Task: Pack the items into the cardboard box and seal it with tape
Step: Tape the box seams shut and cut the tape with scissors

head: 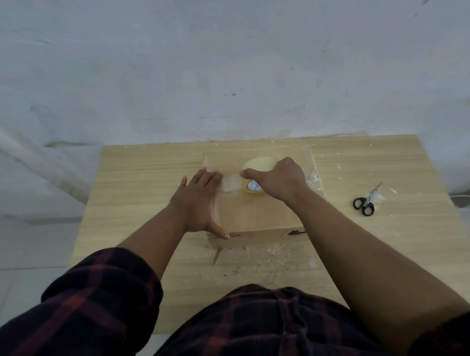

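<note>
1. Light wood-grain bench (141, 188): it carries everything listed below and stands against a pale wall. Bits of debris lie on its near half.
2. Brown cardboard box (255, 213): it sits mid-bench, straight ahead of you. The flaps are down and the contents are hidden, so the packing stage is judged done. Glossy bands that look like tape run along the left and right edges of the top. Sealing is judged to be under way and not finished.
3. Your left hand (198, 202): it lies flat on the left part of the box top. The fingers (207, 178) are straight and spread, and they press down the start of the strip. The thumb reaches the near edge of the box.
4. Your right hand (278, 178): it is on the box top, just beside the left hand. Its fingers (249, 172) are curled round the roll and grip it.
5. Yellowish roll of clear packing tape (257, 163): it stands on edge on the box top under your right hand.
6. Clear tape strip (231, 184): it is a short run between your two hands, stuck across the middle of the top. Judged left to do: carry it to the right edge, cut it and press it down.
7. Black-handled scissors (365, 204): they lie on the bench well to the right of the box, untouched and ready for the cut.
</note>
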Action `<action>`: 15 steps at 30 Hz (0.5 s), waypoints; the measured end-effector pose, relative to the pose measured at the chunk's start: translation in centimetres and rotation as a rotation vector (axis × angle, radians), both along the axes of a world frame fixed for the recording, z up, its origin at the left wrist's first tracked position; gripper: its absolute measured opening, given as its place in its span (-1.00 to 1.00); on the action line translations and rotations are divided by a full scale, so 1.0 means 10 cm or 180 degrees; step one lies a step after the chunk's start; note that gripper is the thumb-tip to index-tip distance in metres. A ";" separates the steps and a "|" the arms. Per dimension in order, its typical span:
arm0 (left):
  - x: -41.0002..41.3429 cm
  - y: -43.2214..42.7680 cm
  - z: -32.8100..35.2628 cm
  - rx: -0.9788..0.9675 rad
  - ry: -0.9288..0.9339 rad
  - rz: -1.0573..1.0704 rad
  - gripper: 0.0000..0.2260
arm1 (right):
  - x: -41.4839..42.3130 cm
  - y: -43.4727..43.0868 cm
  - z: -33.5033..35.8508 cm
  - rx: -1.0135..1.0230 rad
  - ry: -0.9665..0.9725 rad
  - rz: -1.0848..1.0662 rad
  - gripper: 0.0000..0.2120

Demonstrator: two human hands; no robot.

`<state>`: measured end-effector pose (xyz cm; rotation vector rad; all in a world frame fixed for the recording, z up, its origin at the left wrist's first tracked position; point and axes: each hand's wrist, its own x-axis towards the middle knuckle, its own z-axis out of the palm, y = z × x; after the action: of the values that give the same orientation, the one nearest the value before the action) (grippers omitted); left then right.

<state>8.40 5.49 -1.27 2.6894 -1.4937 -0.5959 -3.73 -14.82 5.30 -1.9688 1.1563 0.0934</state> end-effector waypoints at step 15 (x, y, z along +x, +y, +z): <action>-0.01 0.00 -0.05 -0.0020 -0.0061 -0.0048 0.54 | -0.09 -0.26 -0.04 0.0711 0.0244 0.0093 -0.46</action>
<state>8.32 5.47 -1.73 2.6894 -1.5190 -0.5668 -4.63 -17.39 4.89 -1.7975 1.1149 0.3029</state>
